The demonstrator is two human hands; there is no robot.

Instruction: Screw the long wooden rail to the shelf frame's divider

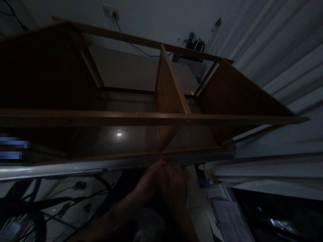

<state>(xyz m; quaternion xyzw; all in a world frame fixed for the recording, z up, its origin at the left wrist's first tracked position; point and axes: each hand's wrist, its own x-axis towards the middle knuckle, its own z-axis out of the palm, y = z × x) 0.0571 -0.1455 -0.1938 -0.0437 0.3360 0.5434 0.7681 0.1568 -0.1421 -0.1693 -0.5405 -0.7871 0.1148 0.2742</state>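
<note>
A brown wooden cabinet frame (pixel 141 118) lies on its side, open toward me, with an upright divider panel (pixel 169 90) in its middle. Both my hands are pressed together at the frame's near lower rail, just below the divider's foot. My left hand (pixel 148 183) and my right hand (pixel 174 183) have their fingers closed around something small with a reddish tip that I cannot make out in the dim light.
The room is very dark. Black cables (pixel 75 195) lie on the pale floor at the lower left. Papers (pixel 227 215) lie at the lower right. Grey curtains (pixel 277 60) hang on the right. A wall socket (pixel 111 12) with a cord is above.
</note>
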